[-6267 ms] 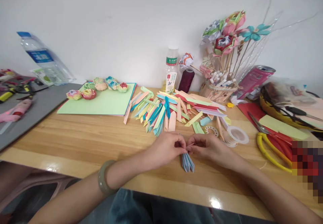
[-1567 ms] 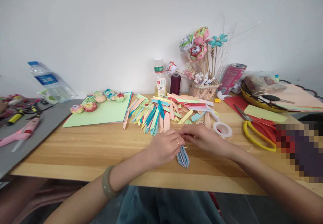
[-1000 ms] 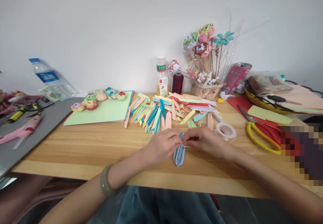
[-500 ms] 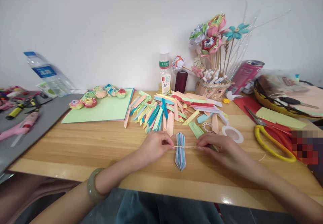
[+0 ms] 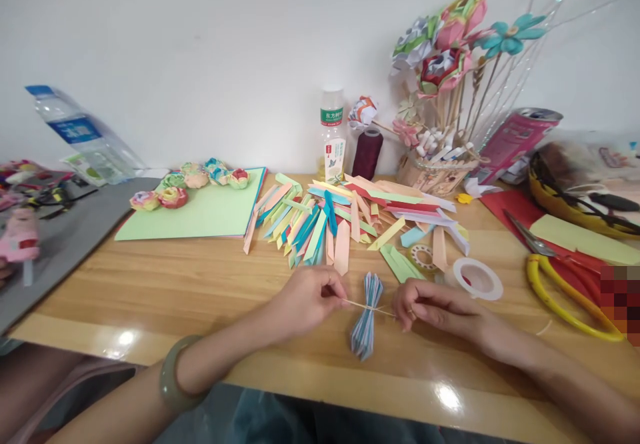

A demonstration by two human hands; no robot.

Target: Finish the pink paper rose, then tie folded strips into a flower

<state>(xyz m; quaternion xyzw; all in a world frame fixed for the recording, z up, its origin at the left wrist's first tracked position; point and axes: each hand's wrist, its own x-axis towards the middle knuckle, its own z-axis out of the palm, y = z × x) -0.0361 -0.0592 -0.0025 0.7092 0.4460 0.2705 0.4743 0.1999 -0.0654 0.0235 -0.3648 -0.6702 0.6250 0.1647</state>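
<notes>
A striped blue, white and pink folded paper bundle is pinched narrow at its middle by a thin pale string. To its left, my left hand holds one end of the string between thumb and fingertips. On the other side my right hand has its fingers closed on the opposite end. Neither hand touches the paper itself. The bundle tilts slightly, its lower end toward the left, over the wooden table.
Behind my hands lie folded paper strips, with a tape roll and scissors at right. Paper flowers sit on green sheets. A bottle, thread spool and flower basket stand behind.
The string has drawn tighter, and the bundle's waist is narrower and its ends flare. The bundle has tilted. My right hand's fingers have curled more. The camera view has shifted a little.
</notes>
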